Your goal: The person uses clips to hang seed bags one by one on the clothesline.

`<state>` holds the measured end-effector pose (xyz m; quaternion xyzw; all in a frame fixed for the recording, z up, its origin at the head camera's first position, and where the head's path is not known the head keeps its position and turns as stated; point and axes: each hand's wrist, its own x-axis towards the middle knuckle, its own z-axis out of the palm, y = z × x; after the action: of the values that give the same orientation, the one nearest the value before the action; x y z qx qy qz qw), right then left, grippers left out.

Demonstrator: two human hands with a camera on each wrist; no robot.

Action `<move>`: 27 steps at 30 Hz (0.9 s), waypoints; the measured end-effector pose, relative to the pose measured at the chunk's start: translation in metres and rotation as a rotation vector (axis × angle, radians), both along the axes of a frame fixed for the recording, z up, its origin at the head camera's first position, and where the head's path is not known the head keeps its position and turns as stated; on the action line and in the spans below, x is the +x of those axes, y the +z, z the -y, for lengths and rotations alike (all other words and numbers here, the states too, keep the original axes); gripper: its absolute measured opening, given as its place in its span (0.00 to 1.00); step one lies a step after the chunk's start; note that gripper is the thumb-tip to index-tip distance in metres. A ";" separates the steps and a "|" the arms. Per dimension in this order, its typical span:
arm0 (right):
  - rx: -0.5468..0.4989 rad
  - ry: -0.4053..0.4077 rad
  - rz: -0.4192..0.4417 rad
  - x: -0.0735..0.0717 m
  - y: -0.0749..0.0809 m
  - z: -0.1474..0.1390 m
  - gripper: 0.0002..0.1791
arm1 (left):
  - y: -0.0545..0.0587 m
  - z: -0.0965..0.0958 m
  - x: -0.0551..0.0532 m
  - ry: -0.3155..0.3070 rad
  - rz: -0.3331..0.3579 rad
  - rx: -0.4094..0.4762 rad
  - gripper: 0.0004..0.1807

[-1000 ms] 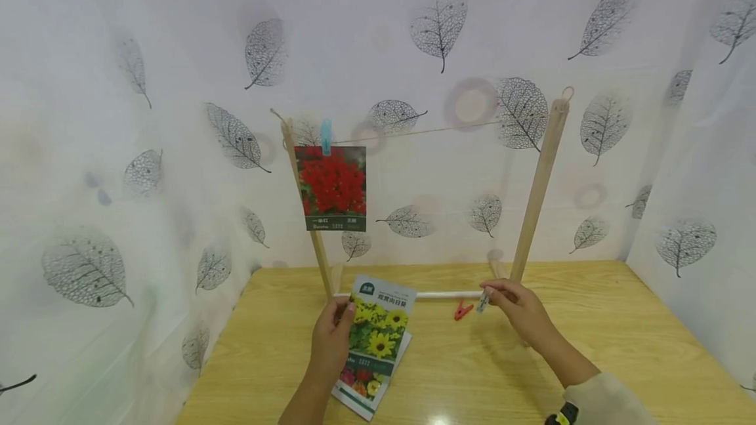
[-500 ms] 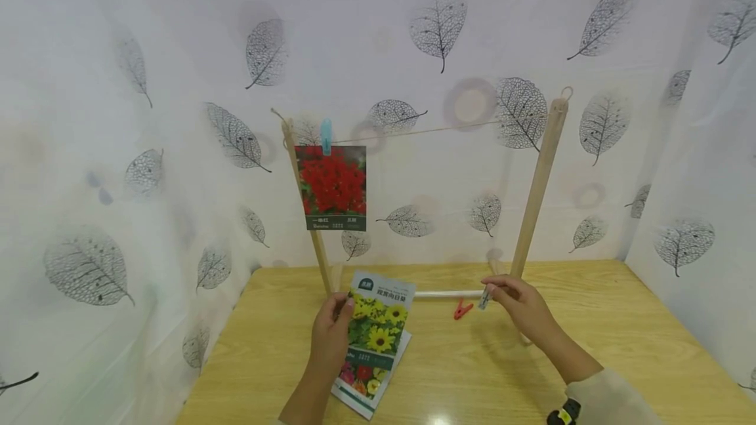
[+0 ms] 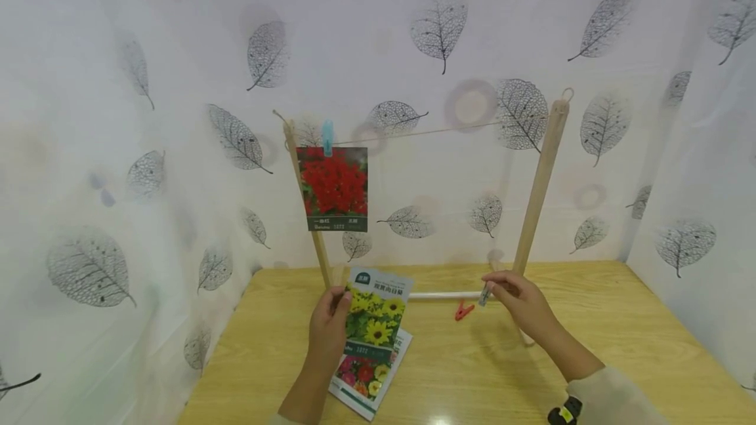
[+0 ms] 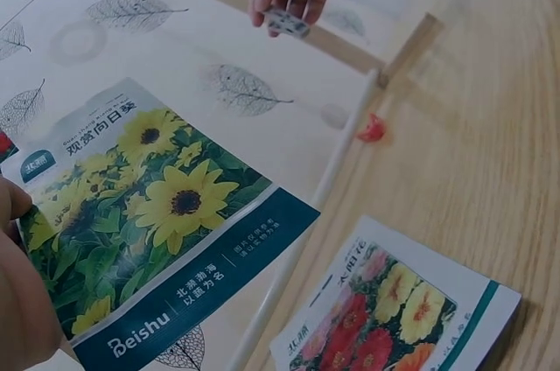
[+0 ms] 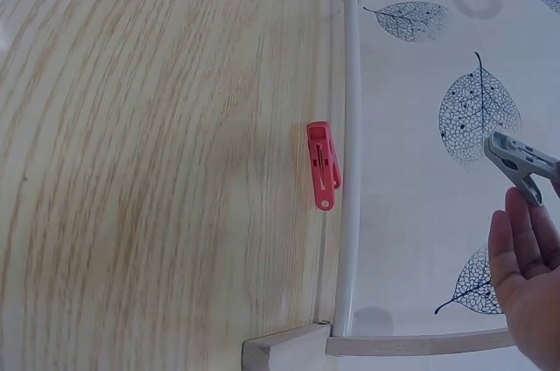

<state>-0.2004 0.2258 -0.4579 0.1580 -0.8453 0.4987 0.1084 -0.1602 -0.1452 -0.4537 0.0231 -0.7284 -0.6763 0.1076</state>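
My left hand (image 3: 327, 330) pinches the left edge of a seed packet with yellow sunflowers (image 3: 378, 330), thumb on its front; the packet is lifted and tilted. Below it a second seed packet (image 4: 398, 310), with red and yellow blooms, lies on the table, partly covered in the head view. At the right, my right hand (image 3: 522, 307) pinches a grey clothespin (image 5: 522, 165) near the right post, above the table. A red clothespin (image 5: 322, 165) lies on the tabletop to the left of that hand. A red-flower seed packet (image 3: 335, 192) hangs by a blue clothespin (image 3: 327, 139).
A thin string (image 3: 425, 133) runs between the left post (image 3: 319, 254) and the right post (image 3: 540, 189) of a wooden frame. Low down, a white rod (image 3: 443, 295) joins the posts. Behind stands a leaf-patterned curtain (image 3: 437, 169); the wooden table (image 3: 472, 379) spreads in front.
My left hand has raised the sunflower packet slightly and shifted it a little left, showing more of the packet beneath. My right hand has risen slightly with the grey clothespin.
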 end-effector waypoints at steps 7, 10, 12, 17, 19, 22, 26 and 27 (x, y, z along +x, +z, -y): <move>-0.011 0.007 0.028 0.001 0.004 0.002 0.16 | 0.004 0.002 -0.002 0.014 -0.031 -0.018 0.16; -0.018 0.010 0.028 0.001 0.006 0.003 0.16 | 0.005 0.002 -0.003 0.013 -0.035 -0.020 0.16; -0.019 0.010 0.028 0.002 0.007 0.003 0.16 | 0.006 0.003 -0.004 0.017 -0.028 -0.020 0.17; -0.015 0.010 0.026 0.002 0.010 0.003 0.16 | 0.008 0.003 -0.006 0.019 -0.013 -0.004 0.17; -0.016 0.011 0.013 0.002 0.011 0.004 0.15 | 0.009 0.003 -0.007 0.017 -0.020 -0.002 0.17; -0.022 0.015 -0.024 0.001 0.014 0.005 0.13 | 0.012 0.002 -0.009 0.021 -0.036 -0.008 0.18; -0.022 0.026 -0.065 -0.001 0.017 0.005 0.12 | 0.014 0.002 -0.012 0.021 -0.045 -0.002 0.19; -0.019 0.029 -0.071 -0.001 0.017 0.005 0.12 | 0.015 0.002 -0.012 0.018 -0.044 0.003 0.19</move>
<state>-0.2014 0.2208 -0.4406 0.1868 -0.8337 0.5024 0.1327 -0.1720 -0.1467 -0.4388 0.0152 -0.7246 -0.6767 0.1296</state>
